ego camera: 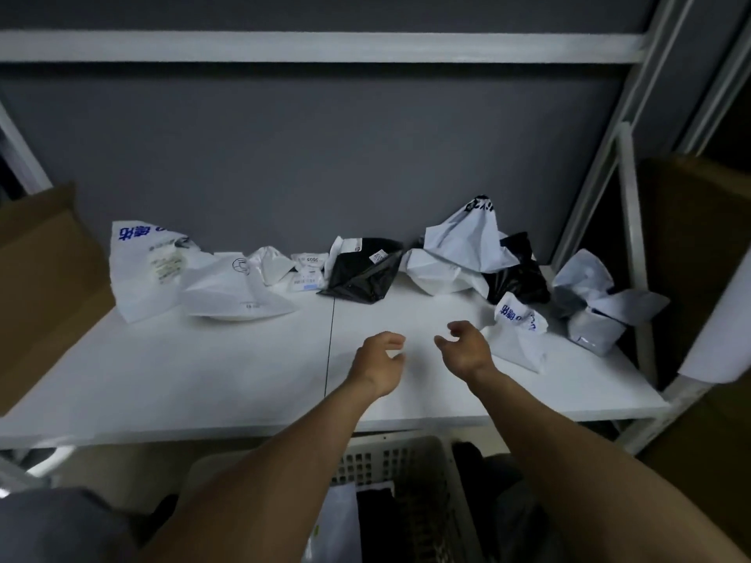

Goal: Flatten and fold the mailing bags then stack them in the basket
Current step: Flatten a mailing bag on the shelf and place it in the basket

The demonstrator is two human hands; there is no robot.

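Left hand (380, 359) and right hand (463, 347) hover empty, loosely curled, over the front of the shelf (203, 367); crumpled bags (361, 278) line its back, the basket (406, 445) sits below its edge, so the next move is probably grasping a bag to flatten.

Quantity on the shelf surface (162, 379): roughly nine loose mailing bags; overlaps in the far right cluster keep the total uncertain. Two are black: the centre black bag (361, 278) and the right black bag (518, 274). Two white ones carry blue print: the large printed bag (142, 270) at far left and the small printed bag (518, 331) at near right. One grey bag (589, 306) lies at the right end. About four more are plain white. There is one basket (402, 457), near, below the shelf edge. Two cardboard boxes: the left box (40, 286) and the right box (699, 245). Two hands: the left hand (380, 359) and the right hand (467, 347).
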